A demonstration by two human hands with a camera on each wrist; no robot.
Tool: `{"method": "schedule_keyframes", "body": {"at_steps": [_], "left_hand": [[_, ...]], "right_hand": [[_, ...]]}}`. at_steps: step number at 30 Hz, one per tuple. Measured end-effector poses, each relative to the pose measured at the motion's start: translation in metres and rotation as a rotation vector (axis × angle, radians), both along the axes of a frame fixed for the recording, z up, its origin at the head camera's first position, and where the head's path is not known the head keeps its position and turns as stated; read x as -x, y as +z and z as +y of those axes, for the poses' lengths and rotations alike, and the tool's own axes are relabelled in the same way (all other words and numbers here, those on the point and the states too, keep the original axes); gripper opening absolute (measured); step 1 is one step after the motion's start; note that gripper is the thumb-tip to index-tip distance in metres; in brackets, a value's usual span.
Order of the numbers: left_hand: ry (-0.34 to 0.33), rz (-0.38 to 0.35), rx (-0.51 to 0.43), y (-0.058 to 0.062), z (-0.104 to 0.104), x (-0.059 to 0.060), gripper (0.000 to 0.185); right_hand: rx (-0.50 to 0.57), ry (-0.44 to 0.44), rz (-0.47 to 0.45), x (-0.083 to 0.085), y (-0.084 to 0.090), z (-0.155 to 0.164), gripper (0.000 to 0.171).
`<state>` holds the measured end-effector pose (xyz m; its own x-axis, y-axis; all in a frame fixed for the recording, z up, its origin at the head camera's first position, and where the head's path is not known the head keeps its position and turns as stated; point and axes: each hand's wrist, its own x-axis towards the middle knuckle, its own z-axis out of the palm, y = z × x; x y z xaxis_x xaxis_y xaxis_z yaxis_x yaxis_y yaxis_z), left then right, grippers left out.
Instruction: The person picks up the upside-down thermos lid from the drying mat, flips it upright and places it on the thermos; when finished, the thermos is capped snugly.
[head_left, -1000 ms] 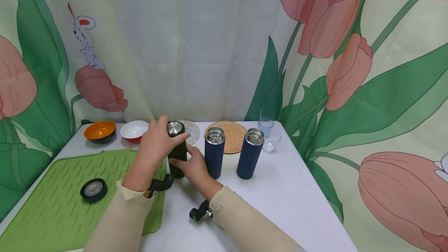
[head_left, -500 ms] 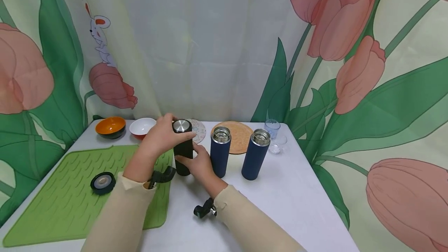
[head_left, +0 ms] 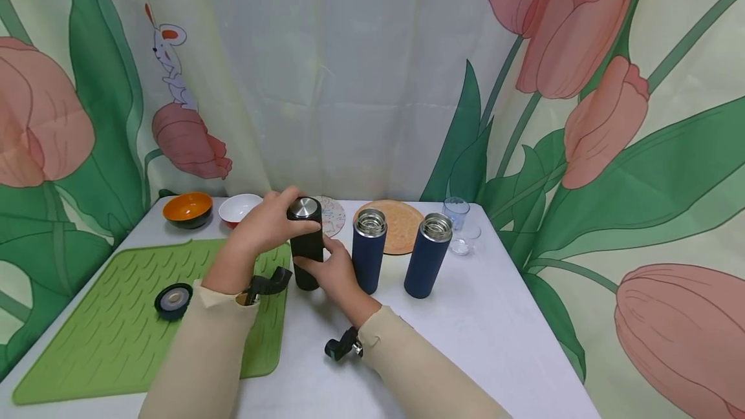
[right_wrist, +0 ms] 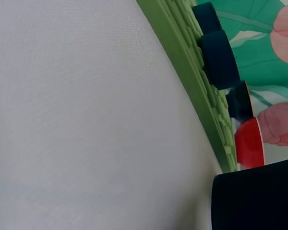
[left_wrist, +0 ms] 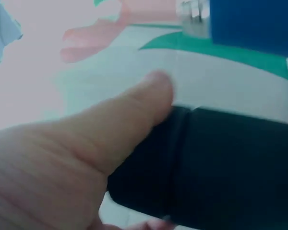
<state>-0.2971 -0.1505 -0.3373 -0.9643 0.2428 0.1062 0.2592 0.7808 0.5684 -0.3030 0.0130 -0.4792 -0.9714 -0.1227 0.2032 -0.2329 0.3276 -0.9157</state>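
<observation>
Head view: the black flask (head_left: pixel 306 247) stands left of the nearer blue flask (head_left: pixel 369 248); left hand (head_left: pixel 269 222) wraps its lid, right hand (head_left: pixel 334 271) clasps its base; best to brace low and twist squarely

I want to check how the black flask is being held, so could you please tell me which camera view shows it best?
The head view shows it best: the black flask stands upright, whole, with the left hand gripping its top and the right hand its lower body. The left wrist view shows only a blurred close-up beside the thumb; the right wrist view shows just a dark corner.
</observation>
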Motion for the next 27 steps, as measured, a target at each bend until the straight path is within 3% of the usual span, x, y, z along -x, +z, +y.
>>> {"method": "schedule_keyframes", "body": {"at_steps": [2,4,8,11,14,18,27], "left_hand": [[-0.035,-0.023,-0.006,0.004,-0.002,0.001,0.067],[-0.024,-0.026,-0.010,0.005,0.000,0.000,0.069],[0.148,0.014,-0.028,-0.001,0.018,-0.008,0.090],[0.299,0.085,-0.055,-0.008,0.034,-0.014,0.094],[0.344,0.150,-0.042,-0.011,0.040,-0.015,0.082],[0.251,0.147,0.010,-0.010,0.033,-0.012,0.069],[-0.038,0.022,0.079,0.000,0.002,0.007,0.067]], "right_hand": [[0.006,-0.004,-0.005,0.000,0.001,0.000,0.053],[-0.004,-0.002,-0.002,0.000,0.002,0.000,0.053],[-0.042,0.000,0.006,-0.001,0.002,0.000,0.050],[-0.056,-0.008,0.012,-0.001,0.002,0.000,0.048],[-0.060,-0.010,0.018,-0.001,0.002,0.000,0.048],[-0.044,-0.009,0.010,-0.002,0.002,0.001,0.049],[0.013,-0.001,-0.023,-0.001,0.002,-0.001,0.051]]}}
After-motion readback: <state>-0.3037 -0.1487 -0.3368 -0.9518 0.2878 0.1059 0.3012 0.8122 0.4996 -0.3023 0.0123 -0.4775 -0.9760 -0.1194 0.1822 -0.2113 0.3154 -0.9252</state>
